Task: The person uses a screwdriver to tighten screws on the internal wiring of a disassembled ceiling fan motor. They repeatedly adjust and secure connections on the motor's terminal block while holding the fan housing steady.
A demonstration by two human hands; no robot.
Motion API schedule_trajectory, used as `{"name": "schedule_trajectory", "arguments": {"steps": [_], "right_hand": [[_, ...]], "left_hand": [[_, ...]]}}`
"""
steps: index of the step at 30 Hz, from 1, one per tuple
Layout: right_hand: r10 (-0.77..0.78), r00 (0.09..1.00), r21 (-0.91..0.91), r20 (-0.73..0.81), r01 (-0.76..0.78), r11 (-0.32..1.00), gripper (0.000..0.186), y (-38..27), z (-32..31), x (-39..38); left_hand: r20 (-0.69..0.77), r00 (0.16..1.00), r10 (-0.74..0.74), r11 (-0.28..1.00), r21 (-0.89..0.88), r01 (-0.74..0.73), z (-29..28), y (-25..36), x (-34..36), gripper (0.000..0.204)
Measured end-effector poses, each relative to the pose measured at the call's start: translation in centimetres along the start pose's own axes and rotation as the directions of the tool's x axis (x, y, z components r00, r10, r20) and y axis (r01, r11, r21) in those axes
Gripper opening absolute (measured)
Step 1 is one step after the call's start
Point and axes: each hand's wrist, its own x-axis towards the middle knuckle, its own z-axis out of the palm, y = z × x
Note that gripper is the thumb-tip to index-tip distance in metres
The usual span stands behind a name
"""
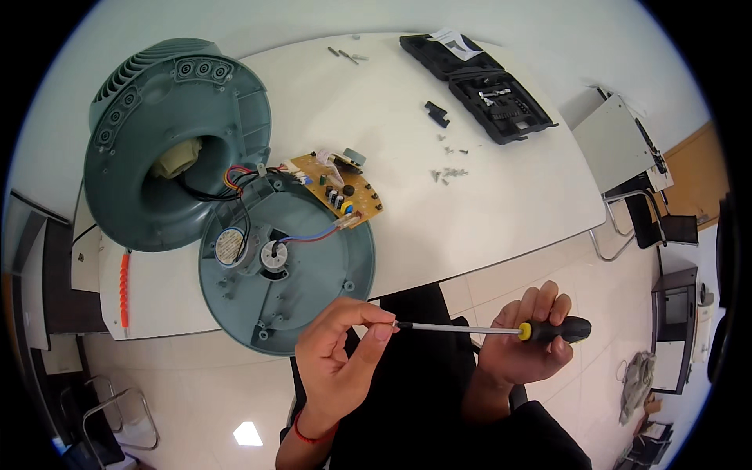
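My right hand (526,333) holds a screwdriver (446,328) by its black and yellow handle, the shaft level and pointing left. At its dark tip, my left hand (345,352) pinches a tiny screw (395,324) between thumb and forefinger; the fingers mostly cover it. Beyond my left hand lies a round grey-green base (313,290) with a small motor (231,246) and a white hub inside. Wires run from it to a tan circuit board (338,190) propped on its far rim. A larger grey-green round housing (102,180) with a deep central opening stands at the left.
A black toolbox (501,110) lies unfolded at the far right of the white table (423,243). Near it are a black plastic piece (437,114) and several loose screws (448,174). An orange twisted rod (124,290) rests at the left. A chair (662,227) stands to the right.
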Motion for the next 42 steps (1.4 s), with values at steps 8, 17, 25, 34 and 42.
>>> {"name": "schedule_trajectory", "arguments": {"steps": [8,17,25,34,42], "right_hand": [[0.017,1.000,0.009,-0.015,-0.017,1.000,0.030,0.0,0.4,-0.3],[-0.015,0.999,-0.032,0.051,0.017,0.999,0.029,0.1,0.7,-0.6],[-0.005,0.999,0.000,0.049,0.005,1.000,0.029,0.2,0.7,-0.7],[-0.009,0.997,-0.014,0.072,0.010,1.000,0.028,0.1,0.8,-0.8],[-0.127,0.984,-0.107,0.125,0.140,0.984,0.031,-0.1,1.3,-1.4]], "left_hand": [[0.021,1.000,-0.008,0.999,-0.046,0.009,-0.5,-0.2,-0.2,0.014],[-0.016,1.000,-0.026,0.997,-0.078,0.024,-0.8,-0.1,-0.4,0.014],[0.001,0.999,-0.044,0.993,-0.111,0.044,-0.9,0.0,-0.5,0.014],[-0.014,0.995,-0.095,0.968,-0.234,0.089,-0.5,0.0,-0.5,0.011],[-0.043,0.981,-0.188,0.926,-0.341,0.162,0.1,0.1,-0.5,0.013]]}}
